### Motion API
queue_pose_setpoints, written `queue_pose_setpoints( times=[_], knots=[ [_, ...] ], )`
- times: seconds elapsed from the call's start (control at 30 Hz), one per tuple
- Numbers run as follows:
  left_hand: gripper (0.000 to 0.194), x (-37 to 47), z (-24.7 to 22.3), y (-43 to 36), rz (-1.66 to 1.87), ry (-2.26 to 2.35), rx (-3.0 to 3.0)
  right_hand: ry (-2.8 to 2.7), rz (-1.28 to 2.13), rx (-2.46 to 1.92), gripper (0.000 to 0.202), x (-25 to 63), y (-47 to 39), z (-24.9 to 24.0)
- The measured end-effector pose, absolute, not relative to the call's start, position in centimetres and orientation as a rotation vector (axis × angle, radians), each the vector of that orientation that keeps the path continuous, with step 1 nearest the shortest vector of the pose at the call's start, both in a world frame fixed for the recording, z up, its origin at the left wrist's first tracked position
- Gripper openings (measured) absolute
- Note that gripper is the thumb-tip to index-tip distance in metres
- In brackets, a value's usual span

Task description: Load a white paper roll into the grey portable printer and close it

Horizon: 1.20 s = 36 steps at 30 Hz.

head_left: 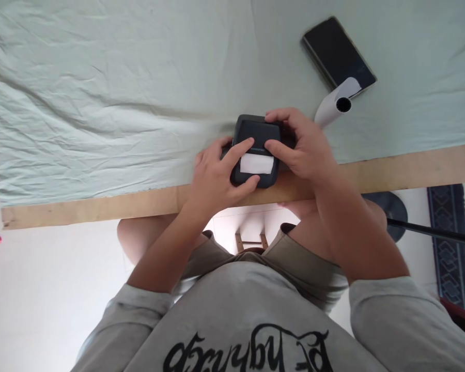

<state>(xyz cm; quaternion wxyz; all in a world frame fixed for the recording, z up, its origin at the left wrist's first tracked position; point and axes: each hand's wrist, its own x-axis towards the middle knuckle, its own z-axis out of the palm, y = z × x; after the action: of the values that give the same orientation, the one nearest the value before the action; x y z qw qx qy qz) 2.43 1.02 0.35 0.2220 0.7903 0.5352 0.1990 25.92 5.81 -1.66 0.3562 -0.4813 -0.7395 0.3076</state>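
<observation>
A small black portable printer (256, 135) with rounded corners is at the near edge of the table. A strip of white paper (257, 164) shows on its near half. My left hand (217, 173) grips the printer's left side, its thumb by the near edge and a finger on the top face. From the right, my right hand (300, 142) is closed around the far right corner, thumb on top. The fingers under and behind the printer are hidden.
A white paper roll (325, 109) with a dark core lies right of my right hand. Its loose end overlaps a black phone or small tablet (335, 49). Pale green cloth (120, 93) covers the table, with a bare wooden front edge (101, 209). A red-and-white object stands at far left.
</observation>
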Motion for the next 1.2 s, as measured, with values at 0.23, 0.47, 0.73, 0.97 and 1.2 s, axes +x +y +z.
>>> queue_pose_setpoints(
  times=[0.23,0.47,0.73,0.97,1.2],
  knots=[
    [0.068,2.5,0.3,1.1,0.551,1.481,2.198,-1.918,0.810,-1.240,0.040,25.8,5.9,-1.6],
    [0.083,2.4,0.1,1.3,0.553,1.478,2.187,-1.916,0.747,-1.211,0.038,25.7,5.6,-2.3],
    [0.103,1.5,0.0,1.7,0.547,1.438,2.104,-1.932,0.714,-1.239,0.035,25.6,5.0,-1.8],
    [0.114,0.6,-0.1,2.0,0.443,1.345,2.201,-1.906,0.650,-1.206,0.033,25.2,4.7,-1.8],
    [0.121,0.2,-0.8,2.3,0.414,1.330,2.217,-1.975,0.564,-1.185,0.048,26.3,4.1,-2.1]
  ],
)
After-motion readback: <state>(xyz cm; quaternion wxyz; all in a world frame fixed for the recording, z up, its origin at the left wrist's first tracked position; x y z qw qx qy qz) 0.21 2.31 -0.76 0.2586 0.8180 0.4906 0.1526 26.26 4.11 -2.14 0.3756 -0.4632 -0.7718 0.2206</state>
